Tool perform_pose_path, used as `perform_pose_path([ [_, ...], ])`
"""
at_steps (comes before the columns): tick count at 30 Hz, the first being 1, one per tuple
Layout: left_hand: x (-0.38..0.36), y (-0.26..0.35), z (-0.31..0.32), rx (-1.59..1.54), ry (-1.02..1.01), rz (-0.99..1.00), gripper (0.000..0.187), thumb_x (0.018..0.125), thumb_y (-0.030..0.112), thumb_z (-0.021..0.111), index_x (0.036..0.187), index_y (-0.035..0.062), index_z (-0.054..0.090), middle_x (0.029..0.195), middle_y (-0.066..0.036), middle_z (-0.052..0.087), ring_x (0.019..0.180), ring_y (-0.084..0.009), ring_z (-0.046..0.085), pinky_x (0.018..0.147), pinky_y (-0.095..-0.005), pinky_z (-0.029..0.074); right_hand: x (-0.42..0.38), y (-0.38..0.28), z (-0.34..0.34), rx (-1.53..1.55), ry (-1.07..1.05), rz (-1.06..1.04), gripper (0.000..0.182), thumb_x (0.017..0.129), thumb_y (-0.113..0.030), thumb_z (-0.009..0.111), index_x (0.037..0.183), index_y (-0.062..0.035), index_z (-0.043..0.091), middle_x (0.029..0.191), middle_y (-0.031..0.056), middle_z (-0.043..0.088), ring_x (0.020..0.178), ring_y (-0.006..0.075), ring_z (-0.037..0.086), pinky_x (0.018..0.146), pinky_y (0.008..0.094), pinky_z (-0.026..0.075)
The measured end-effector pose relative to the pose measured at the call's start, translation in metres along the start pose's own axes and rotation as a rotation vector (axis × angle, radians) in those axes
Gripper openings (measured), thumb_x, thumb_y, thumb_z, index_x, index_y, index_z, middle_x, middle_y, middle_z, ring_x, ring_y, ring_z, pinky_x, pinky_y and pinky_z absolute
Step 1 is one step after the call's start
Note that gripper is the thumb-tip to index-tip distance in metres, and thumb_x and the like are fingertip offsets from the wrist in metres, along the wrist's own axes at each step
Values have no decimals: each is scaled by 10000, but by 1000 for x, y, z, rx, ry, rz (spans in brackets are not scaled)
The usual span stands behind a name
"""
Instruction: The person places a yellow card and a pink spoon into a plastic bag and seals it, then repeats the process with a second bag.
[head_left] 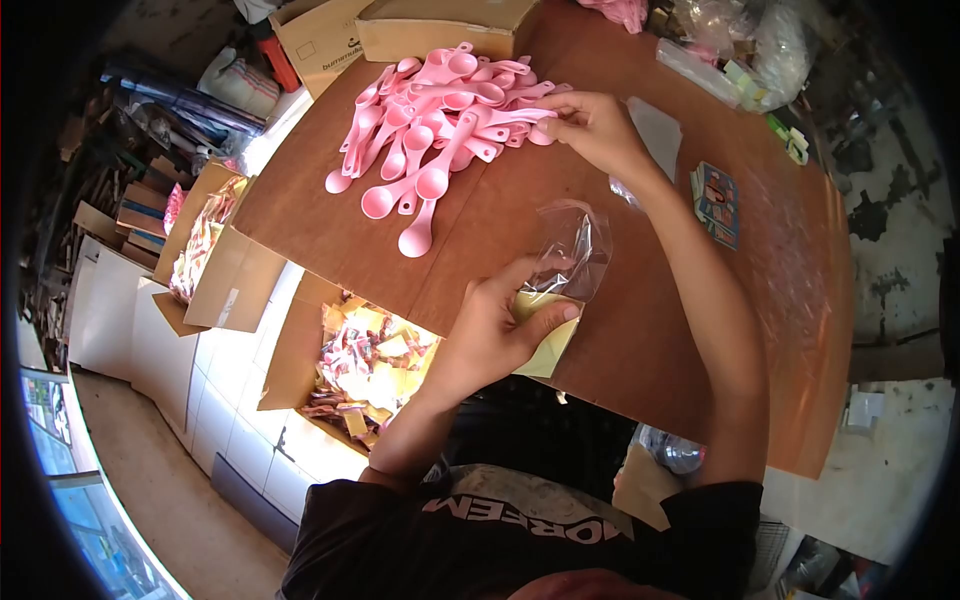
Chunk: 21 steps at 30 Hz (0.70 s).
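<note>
My left hand (497, 325) grips a transparent plastic bag (592, 262) with a pale yellow card (552, 350) in its lower part; the bag's upper end points away from me. Farther off, my right hand (592, 128) is at the right edge of a heap of pink measuring spoons (432, 180). Its thumb and fingers close on a pink measuring spoon (517, 116) there. The spoons are double-ended and lie in a loose tangle on the brown table (330, 228).
Below the table's left edge stands an open carton (283, 345) of small packets, with another filled carton (232, 280) farther left. A cardboard box (445, 28) sits behind the spoons. At right lie printed cards (717, 205), a plastic sheet (655, 138) and plastic bags (770, 60).
</note>
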<state>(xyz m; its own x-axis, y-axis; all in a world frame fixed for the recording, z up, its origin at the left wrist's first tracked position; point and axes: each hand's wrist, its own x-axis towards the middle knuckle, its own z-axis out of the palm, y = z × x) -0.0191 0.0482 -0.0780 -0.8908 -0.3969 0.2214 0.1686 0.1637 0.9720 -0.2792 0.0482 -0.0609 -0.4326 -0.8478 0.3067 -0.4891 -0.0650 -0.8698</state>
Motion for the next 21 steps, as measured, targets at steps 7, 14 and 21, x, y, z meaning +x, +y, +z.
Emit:
perform_pose_path([
  [7,4,-8,4,-104,-47,-107,409,874,30,703,1249,-16,546,887,-49,701,795,-51,622,677,-203,505,-107,-77,-52,-39,521,-121,261,906,-91,668,1131,34,623,958,101,687,786,136,680,698,235,531],
  [14,13,10,34,103,-226,55,400,837,49,745,1200,-3,586,877,-26,695,819,-64,607,724,-233,500,-200,-137,-88,134,736,-65,256,896,-51,671,1126,38,605,974,115,679,796,161,687,724,253,552],
  [21,5,9,64,-60,-283,123,423,829,130,768,1187,-6,588,956,-106,717,834,-105,656,704,-259,514,-225,-133,-88,-14,376,61,236,874,-19,687,1095,49,641,892,102,692,787,144,680,707,239,553],
])
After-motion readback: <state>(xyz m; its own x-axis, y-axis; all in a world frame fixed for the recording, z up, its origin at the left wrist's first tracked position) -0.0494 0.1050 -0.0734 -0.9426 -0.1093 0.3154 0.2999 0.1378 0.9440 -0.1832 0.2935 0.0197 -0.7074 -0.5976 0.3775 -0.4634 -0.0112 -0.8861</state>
